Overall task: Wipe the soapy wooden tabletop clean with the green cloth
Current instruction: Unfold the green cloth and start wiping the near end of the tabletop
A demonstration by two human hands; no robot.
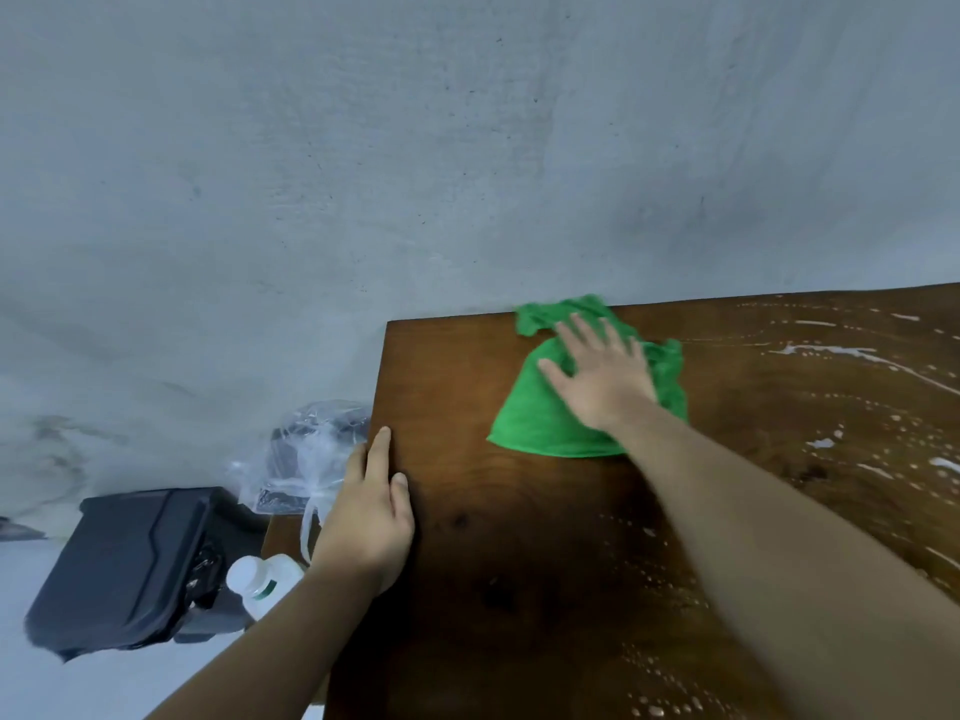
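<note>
A: Where is your right hand (602,374)?

B: It lies flat with the fingers spread, palm pressed down on the green cloth (540,418), gripping nothing. The cloth sits bunched near the far edge of the wooden counter (519,563), close to the grey wall (363,148).

A: And your left hand (371,517)?

B: It rests open at the counter's left edge, fingers lying on the wood, the thumb out of sight over the side.

A: How does the counter look?

B: Around your hands the wood is dark and bare. To your right, white soap streaks and droplets (841,350) cover the surface.

A: Anything beside the counter?

B: Below its left edge there is a clear plastic bag (306,454), a white bottle (260,579) and a black case (124,563).
</note>
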